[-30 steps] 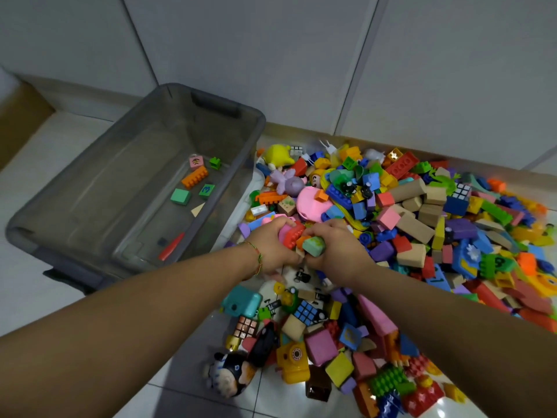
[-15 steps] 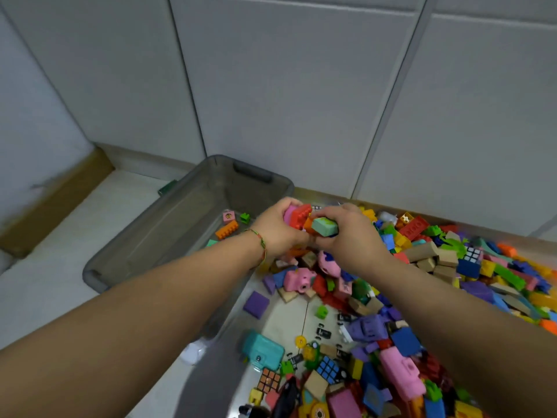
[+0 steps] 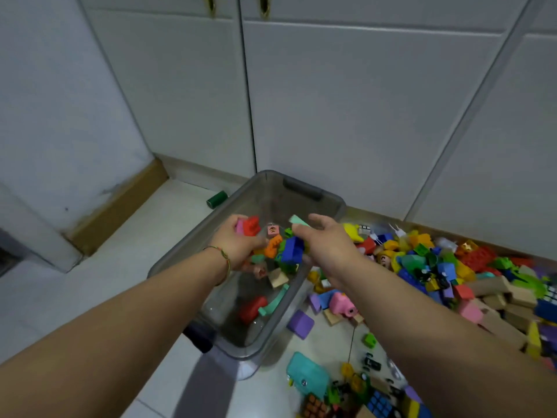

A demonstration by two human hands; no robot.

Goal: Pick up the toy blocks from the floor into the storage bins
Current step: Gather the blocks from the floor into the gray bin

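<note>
The left hand (image 3: 238,245) hangs over the storage bin (image 3: 280,200) with its fingers loosely curled round a red brick (image 3: 251,226) and a pink piece beside it. The right hand (image 3: 325,245) is spread, fingers nearly straight, a mint block (image 3: 298,221) at its fingertips; whether it is pinched or already loose cannot be told. Between the two hands an orange brick (image 3: 272,247), a blue brick (image 3: 292,250) and a small pink cube (image 3: 272,230) are in the air above the bin's inside.

The right hand sits close over the bin's right wall, so pieces leaving it could likely clip that rim and bounce back to the floor (image 3: 150,236). Hard, studded plastic bricks landing on the smooth bin bottom may also skip about.

The bin is translucent grey plastic with a dark handle, and holds a rounded red piece (image 3: 253,309) and a curved mint strip (image 3: 274,300). On the glossy tiles right of it lies the pile (image 3: 452,267): studded bricks, plain tan wooden blocks (image 3: 494,291), a matte purple foam-like cube (image 3: 300,324). A dark green cylinder (image 3: 217,199) lies behind the bin.
</note>
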